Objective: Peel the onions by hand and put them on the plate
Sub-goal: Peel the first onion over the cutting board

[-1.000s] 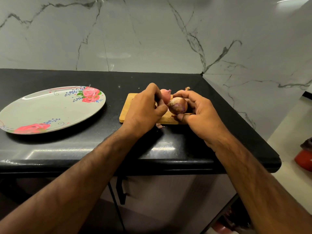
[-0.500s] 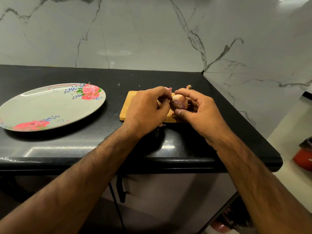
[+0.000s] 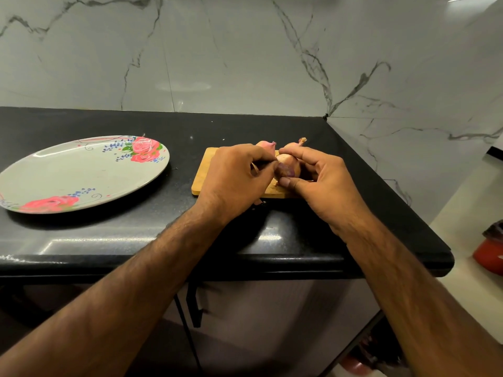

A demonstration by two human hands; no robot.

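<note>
My right hand [image 3: 324, 183] holds a small onion [image 3: 289, 167] between thumb and fingers, just above a wooden cutting board [image 3: 202, 172]. My left hand [image 3: 236, 178] pinches at the onion's skin on its left side. Two more onions lie on the board's far edge, one pink [image 3: 265, 145] and one with a dry stem [image 3: 296, 144], both partly hidden behind my hands. A floral plate [image 3: 81, 172] with nothing on it sits on the black counter to the left.
The black counter [image 3: 136, 232] ends at a front edge near me and a right edge beside the marble wall. A scrap of peel [image 3: 257, 201] lies by the board's near edge. A red object [image 3: 490, 254] sits on the floor at far right.
My left hand has closed in on the onion and now pinches its skin. The onion has turned slightly in my right hand, showing a purple patch.
</note>
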